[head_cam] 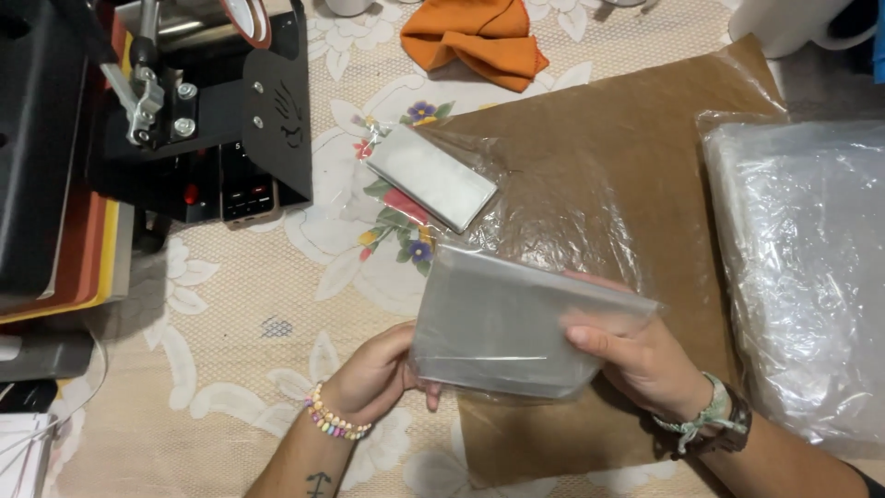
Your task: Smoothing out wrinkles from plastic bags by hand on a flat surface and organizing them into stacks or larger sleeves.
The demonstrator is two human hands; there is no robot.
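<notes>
Holding a grey plate (pixel 493 337) wrapped in a clear bag above the brown paper (pixel 627 175), I pinch its left edge with my left hand (pixel 378 378), fingers curled together, and grip its right end with my right hand (pixel 645 360), thumb pressed flat on top and the other fingers hidden underneath. A second plate (pixel 431 177) in its own bag lies just beyond on the flowered tablecloth (pixel 230 304), half on the paper. Further out sit a black press (pixel 184 101) at the left, an orange cloth (pixel 479 37) at the top, and a stack of bags (pixel 802 267) at the right.
</notes>
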